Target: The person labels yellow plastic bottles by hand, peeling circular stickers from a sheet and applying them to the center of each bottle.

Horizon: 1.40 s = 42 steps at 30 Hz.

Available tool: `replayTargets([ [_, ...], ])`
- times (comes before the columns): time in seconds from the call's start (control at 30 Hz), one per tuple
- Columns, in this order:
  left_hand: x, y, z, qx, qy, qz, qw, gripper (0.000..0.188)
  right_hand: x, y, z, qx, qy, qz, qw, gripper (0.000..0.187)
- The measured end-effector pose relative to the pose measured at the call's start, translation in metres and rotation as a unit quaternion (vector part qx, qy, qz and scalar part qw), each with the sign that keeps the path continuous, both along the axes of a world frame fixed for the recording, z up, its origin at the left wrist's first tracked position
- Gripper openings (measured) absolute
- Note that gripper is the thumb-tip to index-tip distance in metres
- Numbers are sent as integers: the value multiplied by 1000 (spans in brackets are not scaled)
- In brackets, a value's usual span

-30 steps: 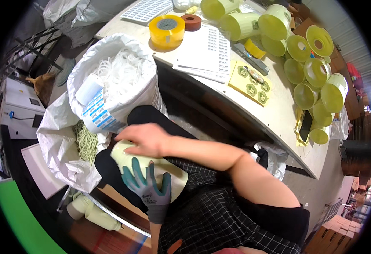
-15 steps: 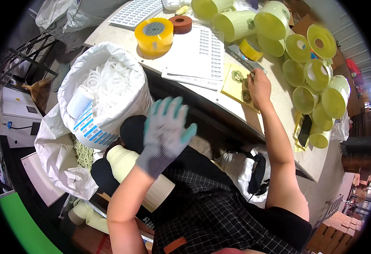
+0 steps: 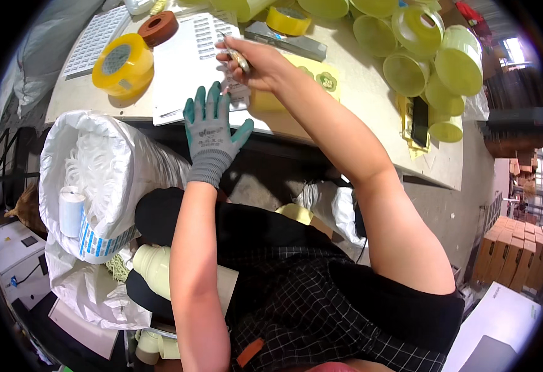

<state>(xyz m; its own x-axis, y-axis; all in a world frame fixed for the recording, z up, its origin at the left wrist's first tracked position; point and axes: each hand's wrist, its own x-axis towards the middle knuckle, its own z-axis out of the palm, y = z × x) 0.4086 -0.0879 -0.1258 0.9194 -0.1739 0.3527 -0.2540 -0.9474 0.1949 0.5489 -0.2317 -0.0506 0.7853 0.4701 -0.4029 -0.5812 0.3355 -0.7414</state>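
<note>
My left hand [image 3: 212, 127], in a grey glove with green fingertips, lies with its fingers stretched over the near edge of the white label sheets [image 3: 175, 74]. It holds nothing. Above those sheets, my bare right hand [image 3: 260, 64] is closed around a small, slim tool with a patterned handle [image 3: 238, 61] and a thin, dark tip; its exact kind is unclear. Beneath the right wrist is a pale yellow sheet [image 3: 315, 67] with green flower stickers, partly hidden by the arm. A pale cream cylinder [image 3: 153, 268] rests across my lap, partly behind my left forearm.
Yellow tape [image 3: 122, 65] and a brown roll [image 3: 158, 28] lie left of the sheets. A metal bar [image 3: 290, 42] and another tape roll [image 3: 288, 21] lie beyond. Yellow-green tubs [image 3: 406, 73] crowd the table's right. A white sack [image 3: 141, 149] of plastic rings stands at left.
My right hand has moved left from the yellow sheet to the label sheets, now showing the small tool. My left hand has moved forward from above my lap to the sheets. The view has shifted.
</note>
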Motion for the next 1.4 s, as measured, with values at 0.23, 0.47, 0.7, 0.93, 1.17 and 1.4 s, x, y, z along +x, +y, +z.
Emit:
replayTargets([
  [0.23,2,-2,2,-21,-12,-2,1000,83,23,-10,-43,-298,-439,-99,842,37],
  [0.47,-4,7,6,-11,15,16,1000,82,-4,-4,-38,-524,-654,-39,543,17],
  [0.7,-5,5,4,-23,9,14,1000,81,6,15,-48,-543,-657,-47,521,14],
  [0.93,-2,-2,3,-20,30,22,999,82,5,17,-47,-566,-641,-49,515,21],
  [1.17,-13,7,40,117,143,77,980,78,-41,50,0,-378,-659,-27,649,29],
  [1.4,-184,26,104,-14,252,-83,964,32,-184,78,1,-285,-614,115,727,41],
])
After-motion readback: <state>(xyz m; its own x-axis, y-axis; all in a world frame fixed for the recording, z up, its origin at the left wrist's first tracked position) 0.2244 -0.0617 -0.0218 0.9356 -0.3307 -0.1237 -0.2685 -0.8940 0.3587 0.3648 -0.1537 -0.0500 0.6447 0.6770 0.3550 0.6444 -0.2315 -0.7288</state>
